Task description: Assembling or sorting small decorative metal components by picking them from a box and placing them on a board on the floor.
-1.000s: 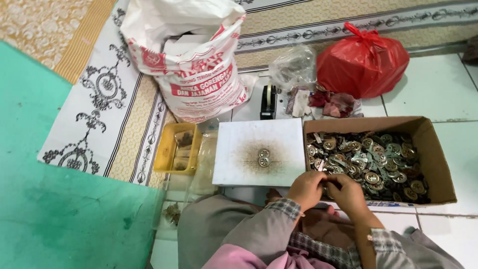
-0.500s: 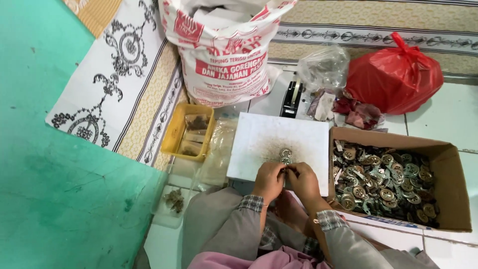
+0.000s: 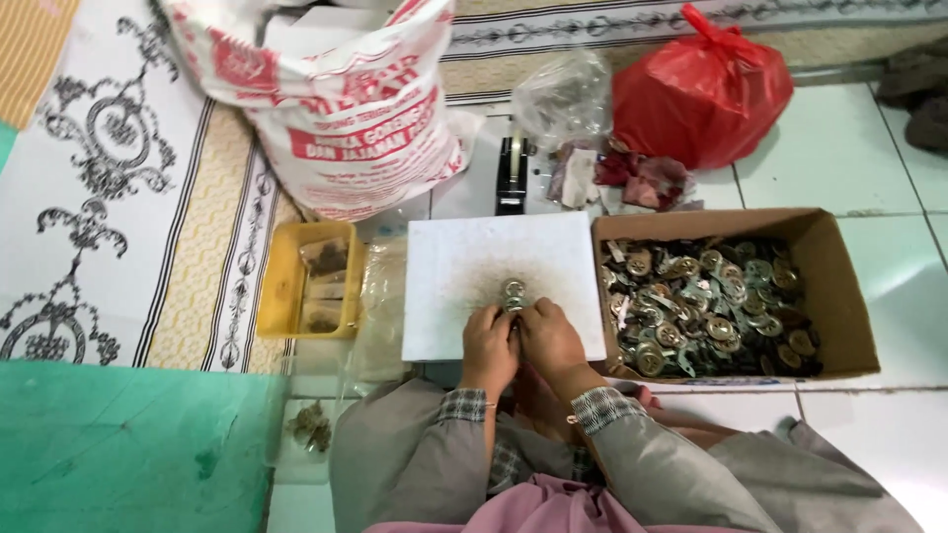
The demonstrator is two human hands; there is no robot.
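Dead ahead of your fingertips, the small round metal part (image 3: 513, 292) sits on the white board (image 3: 454, 266); both hands, left hand (image 3: 489, 347) and right hand (image 3: 549, 340), curl together beneath it, grip hidden.

Probably a home floor workspace: tiles (image 3: 849, 148), patterned mat (image 3: 118, 197), parts box (image 3: 839, 296).

The one camera sits on my head and looks almost straight down over my lap to the tiled floor. It is near enough that my left hand (image 3: 489, 347) and right hand (image 3: 549, 341) fill the lower middle, the white board (image 3: 464, 266) just beyond them.
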